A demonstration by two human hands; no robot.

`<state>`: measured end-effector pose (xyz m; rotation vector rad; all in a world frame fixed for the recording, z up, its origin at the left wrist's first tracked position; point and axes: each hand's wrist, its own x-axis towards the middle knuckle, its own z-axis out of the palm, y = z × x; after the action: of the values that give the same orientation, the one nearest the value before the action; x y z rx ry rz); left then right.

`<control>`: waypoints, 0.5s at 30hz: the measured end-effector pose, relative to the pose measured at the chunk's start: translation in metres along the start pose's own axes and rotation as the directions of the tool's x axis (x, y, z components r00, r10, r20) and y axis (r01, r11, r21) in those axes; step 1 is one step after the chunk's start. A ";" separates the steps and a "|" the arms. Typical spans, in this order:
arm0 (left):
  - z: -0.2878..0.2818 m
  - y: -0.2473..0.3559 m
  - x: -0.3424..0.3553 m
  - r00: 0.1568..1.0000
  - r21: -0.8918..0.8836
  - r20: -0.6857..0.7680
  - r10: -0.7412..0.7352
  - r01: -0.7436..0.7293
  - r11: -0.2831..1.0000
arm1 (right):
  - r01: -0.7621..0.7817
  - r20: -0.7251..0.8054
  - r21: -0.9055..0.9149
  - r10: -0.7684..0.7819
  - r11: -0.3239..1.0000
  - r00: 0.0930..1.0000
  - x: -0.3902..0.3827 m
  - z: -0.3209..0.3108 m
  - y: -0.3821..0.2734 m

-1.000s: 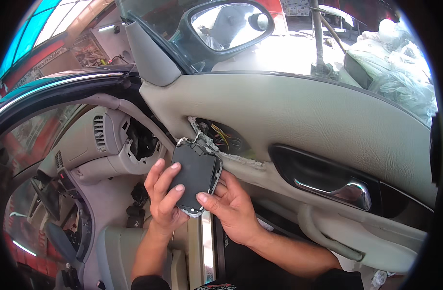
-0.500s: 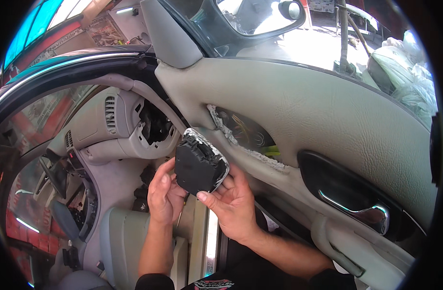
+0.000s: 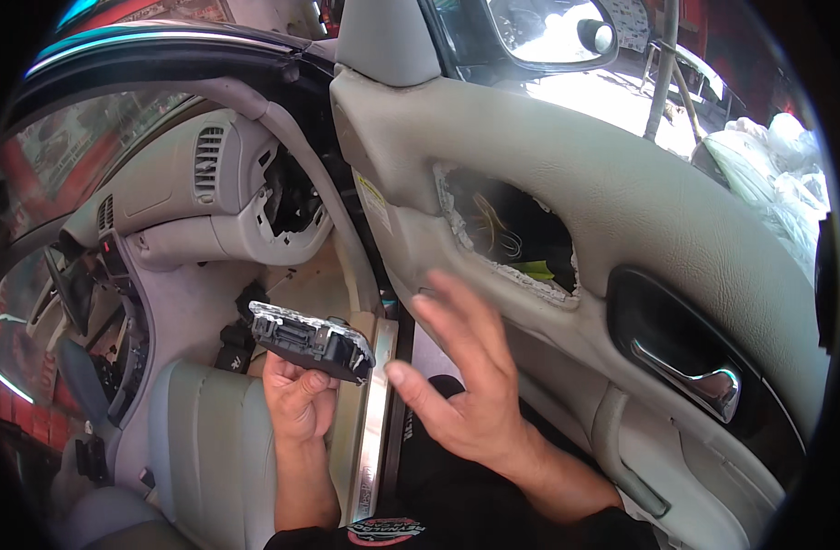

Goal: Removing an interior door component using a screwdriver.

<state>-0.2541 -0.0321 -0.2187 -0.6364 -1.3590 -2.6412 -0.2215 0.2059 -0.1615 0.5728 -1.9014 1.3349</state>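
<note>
A black moulded plastic car part (image 3: 301, 350) with a whitish, flaky rim is tilted nearly edge-on, just above the door sill. My left hand (image 3: 298, 396) grips it from below, thumb against its near side and the other fingers partly hidden beneath. To the right of it, my right hand (image 3: 470, 394) is off the part, fingers apart and slightly blurred. Beyond that hand, the beige door panel (image 3: 640, 192) has a cutout (image 3: 525, 225) with ragged whitish edges. Thin wires and a yellow-green piece show inside the cutout.
A black handle recess with a chrome door handle (image 3: 700, 385) lies at the right. On the left are the grey seat (image 3: 204, 440) and the dashboard (image 3: 177, 183), with an open hole (image 3: 292, 197) at its end. The metal sill (image 3: 376, 431) runs below the part.
My right hand has let go of the plastic part and moved right. My left hand has carried the part left and tipped it edge-on. The whole view has shifted.
</note>
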 end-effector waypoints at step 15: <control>-0.023 -0.017 -0.038 0.989 -0.136 -0.122 0.088 -0.104 0.985 | -0.108 -0.015 -0.936 0.268 0.335 0.963 0.071 -0.011 -0.019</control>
<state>-0.2318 -0.0442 -0.2586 -0.5402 -1.0898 -2.6681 -0.2502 0.2128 -0.0930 -0.1946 -2.4995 0.0825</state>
